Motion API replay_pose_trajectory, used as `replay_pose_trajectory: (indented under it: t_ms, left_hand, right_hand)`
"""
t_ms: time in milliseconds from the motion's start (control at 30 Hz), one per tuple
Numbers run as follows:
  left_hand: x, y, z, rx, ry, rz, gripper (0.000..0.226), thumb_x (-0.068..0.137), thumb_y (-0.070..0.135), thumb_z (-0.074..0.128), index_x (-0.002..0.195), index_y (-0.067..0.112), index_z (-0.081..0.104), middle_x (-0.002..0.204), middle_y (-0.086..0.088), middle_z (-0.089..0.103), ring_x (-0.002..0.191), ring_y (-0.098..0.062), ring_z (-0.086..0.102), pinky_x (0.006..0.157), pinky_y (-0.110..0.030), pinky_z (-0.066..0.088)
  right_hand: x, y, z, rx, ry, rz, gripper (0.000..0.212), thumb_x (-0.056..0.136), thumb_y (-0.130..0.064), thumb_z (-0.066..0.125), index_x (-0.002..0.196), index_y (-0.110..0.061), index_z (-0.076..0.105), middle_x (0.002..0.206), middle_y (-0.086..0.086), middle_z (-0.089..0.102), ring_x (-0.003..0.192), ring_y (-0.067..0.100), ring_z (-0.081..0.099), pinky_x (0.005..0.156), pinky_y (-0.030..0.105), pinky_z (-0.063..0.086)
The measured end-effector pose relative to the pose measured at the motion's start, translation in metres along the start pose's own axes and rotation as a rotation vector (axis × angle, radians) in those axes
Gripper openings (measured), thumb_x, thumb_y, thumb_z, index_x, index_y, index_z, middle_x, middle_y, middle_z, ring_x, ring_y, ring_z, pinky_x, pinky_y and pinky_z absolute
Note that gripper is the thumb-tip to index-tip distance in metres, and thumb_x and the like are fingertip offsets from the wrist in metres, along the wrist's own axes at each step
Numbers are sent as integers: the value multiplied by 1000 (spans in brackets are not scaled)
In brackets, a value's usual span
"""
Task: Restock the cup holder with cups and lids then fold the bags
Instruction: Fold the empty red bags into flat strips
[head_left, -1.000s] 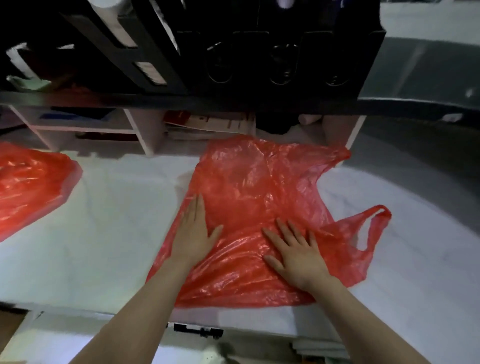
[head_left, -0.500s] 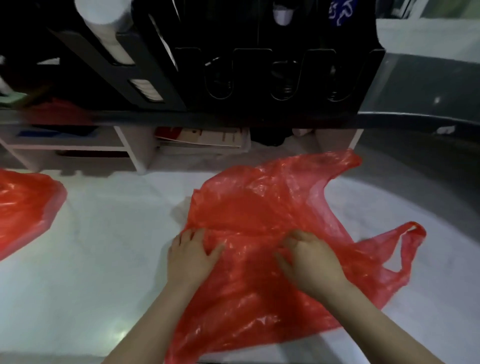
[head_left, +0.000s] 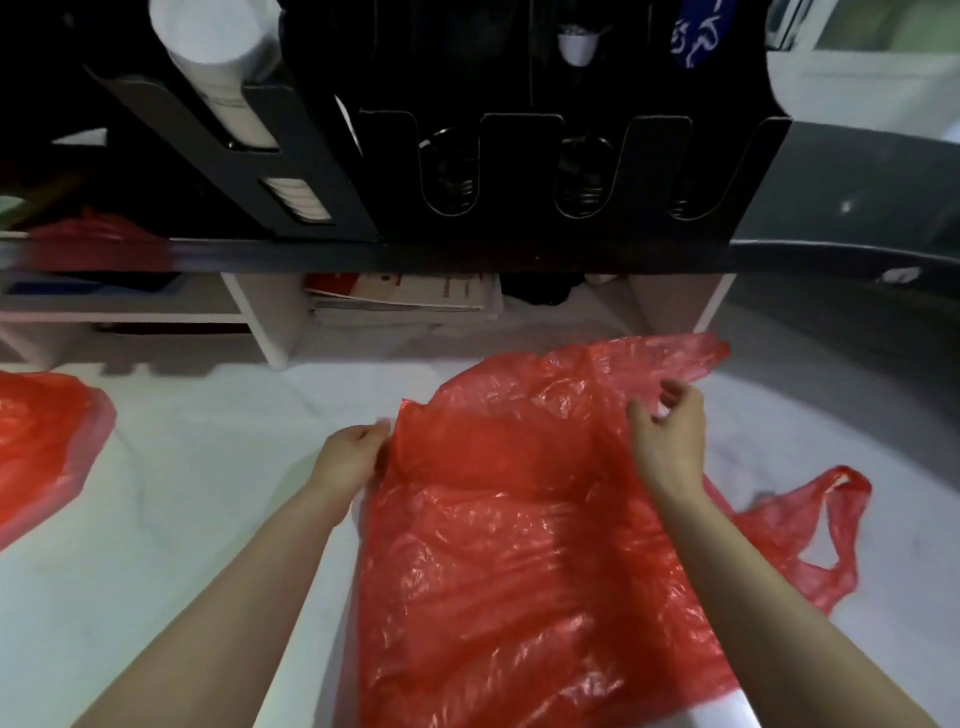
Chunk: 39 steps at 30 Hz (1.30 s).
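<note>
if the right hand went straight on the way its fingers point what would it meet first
Likely the red plastic bag's far handle, just past the right hand; depth is unclear.

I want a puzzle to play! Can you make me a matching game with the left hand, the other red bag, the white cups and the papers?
Things:
1 left hand
2 other bag
3 cups
4 papers

Places:
A in the black holder
B under the counter
C far left on the table
D gripping the bag by its edge

Pairs: 1-D, 2-C, 3-A, 4-B
</note>
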<state>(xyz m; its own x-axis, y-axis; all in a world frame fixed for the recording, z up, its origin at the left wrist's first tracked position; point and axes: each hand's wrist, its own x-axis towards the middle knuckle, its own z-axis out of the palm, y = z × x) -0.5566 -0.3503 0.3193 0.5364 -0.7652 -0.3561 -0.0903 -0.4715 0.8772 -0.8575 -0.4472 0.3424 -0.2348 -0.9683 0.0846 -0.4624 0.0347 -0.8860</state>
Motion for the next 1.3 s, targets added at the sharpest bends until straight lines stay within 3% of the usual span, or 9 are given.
replay_pose_trajectory:
  t_ms: [200,367,567,700,767,933,1067,1200,1300]
  left_hand:
    - [13,6,17,-245,-55,-102,17,87,19,66,75,11,76,77,-9,73,64,-19,66,64,-31,54]
    - [6,8,9,-331,8,32,10,89,18,65,83,18,74,88,-10,73,82,-26,66,83,-41,54]
    - [-3,6,-12,-381,104,62,8,88,18,67,90,14,74,95,-11,73,93,-29,67,89,-43,54]
    - [-12,-1,-29,-365,118,72,11,89,16,64,86,16,74,89,-11,73,83,-25,67,81,-40,55]
    - [-11,-3,-41,-399,163,54,13,91,14,61,86,13,72,79,-7,73,76,-24,65,74,-37,55]
    - [-7,-13,-77,-647,302,-119,18,95,11,52,78,15,56,55,1,61,48,-11,56,48,-21,48]
    - [-5,-19,-96,-656,338,-285,22,93,10,54,72,13,51,38,2,52,30,-9,48,33,-15,41]
    - [6,-10,-93,-564,319,-255,21,93,13,56,72,13,54,36,3,54,29,-8,50,41,-22,48]
    - [16,-3,-86,-361,340,-104,13,91,18,61,80,11,61,56,-6,59,47,-17,52,61,-34,47]
  right_hand:
    - [-12,-6,-2,141,-308,47,15,90,-25,63,81,-18,71,67,-4,69,61,8,63,65,34,53]
    - [20,15,-35,-43,239,30,39,82,3,50,113,-21,58,103,1,53,94,28,58,76,32,44]
    - [48,4,-25,-345,-1,-188,99,73,-16,82,148,-39,21,156,9,8,140,33,15,107,46,32]
    - [67,-12,-10,-345,-156,-307,52,79,-17,77,127,-23,57,149,15,28,136,31,26,106,39,33]
    - [69,-14,-5,-352,-177,-356,20,81,-8,70,100,-10,68,124,16,54,113,31,50,86,29,41]
    - [72,11,-26,-21,127,113,14,81,0,53,90,-9,59,85,10,62,77,29,59,64,33,43]
    - [69,34,-57,443,89,455,10,84,-21,66,86,-11,63,64,8,53,39,14,43,39,19,30]
    - [57,46,-74,521,64,541,27,87,-38,67,74,-19,54,56,0,37,32,8,31,33,12,21]
    - [66,59,-83,538,34,575,25,99,-25,50,121,-16,56,84,3,67,64,10,66,52,20,51]
